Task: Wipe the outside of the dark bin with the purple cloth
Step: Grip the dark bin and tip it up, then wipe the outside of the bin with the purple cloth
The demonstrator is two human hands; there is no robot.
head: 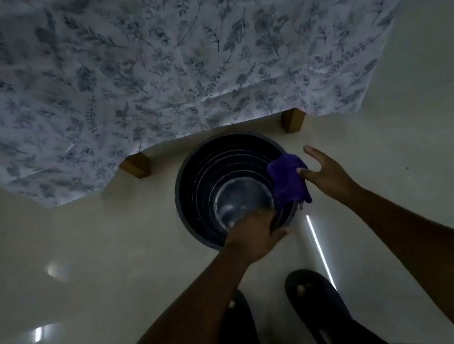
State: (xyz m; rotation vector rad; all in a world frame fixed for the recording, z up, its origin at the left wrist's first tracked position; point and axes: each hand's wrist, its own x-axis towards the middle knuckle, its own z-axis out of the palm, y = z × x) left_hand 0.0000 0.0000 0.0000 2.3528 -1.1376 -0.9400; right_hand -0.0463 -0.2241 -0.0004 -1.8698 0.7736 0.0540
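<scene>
A round dark bin (192, 182) stands on the pale floor, seen from above, open and empty with a shiny bottom. The purple cloth (288, 180) is draped over its right rim. My right hand (326, 172) rests against the cloth's right side, thumb touching it and the other fingers spread. My left hand (254, 236) grips the near rim of the bin, fingers curled over the edge.
A bed with a white leaf-print sheet (175, 62) fills the top of the view, and two wooden legs (136, 165) (293, 120) stand just behind the bin. My feet in dark sandals (309, 291) are below. The glossy floor (85, 250) reflects lights.
</scene>
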